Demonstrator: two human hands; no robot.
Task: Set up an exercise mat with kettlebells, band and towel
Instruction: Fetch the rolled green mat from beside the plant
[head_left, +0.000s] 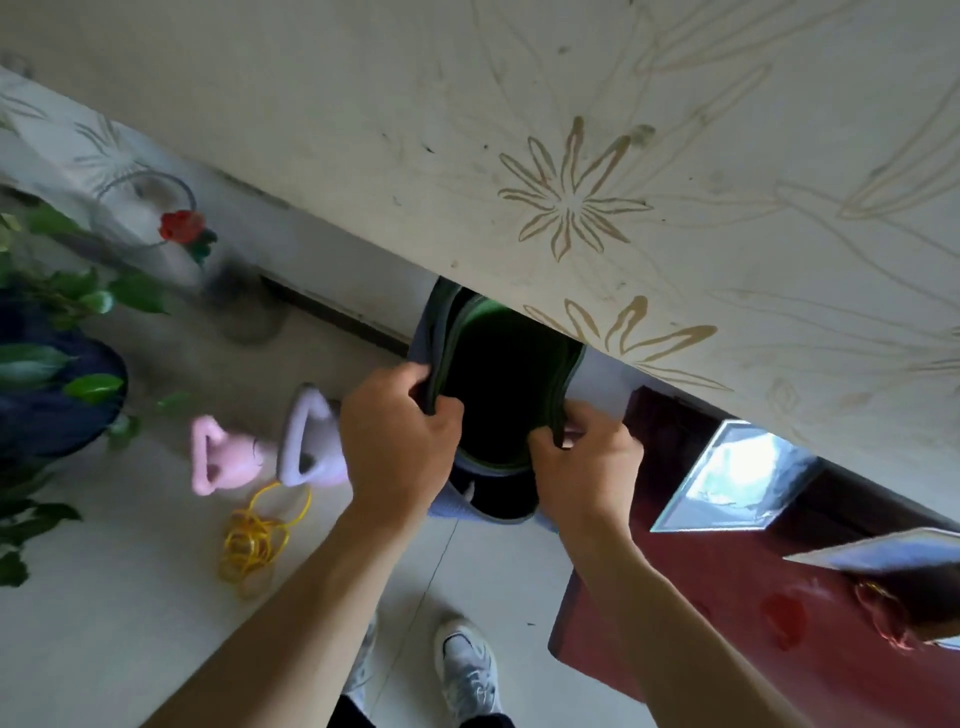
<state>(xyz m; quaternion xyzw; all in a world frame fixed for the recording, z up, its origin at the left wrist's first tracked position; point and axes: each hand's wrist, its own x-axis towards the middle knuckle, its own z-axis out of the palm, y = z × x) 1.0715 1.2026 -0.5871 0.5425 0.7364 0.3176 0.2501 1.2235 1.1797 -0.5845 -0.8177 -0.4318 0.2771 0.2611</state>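
A rolled exercise mat, grey outside with green edges, stands on end against the wall, its dark hollow facing me. My left hand grips the roll's left rim. My right hand pinches its right rim. On the floor to the left lie a pink kettlebell and a lilac kettlebell, side by side. A yellow band lies coiled in front of them. No towel can be made out.
A patterned cream wall rises right behind the mat. A dark red table with a glass pane stands at the right. A leafy plant in a dark pot and a glass vase with a red flower are at the left. My shoes are on pale tiles.
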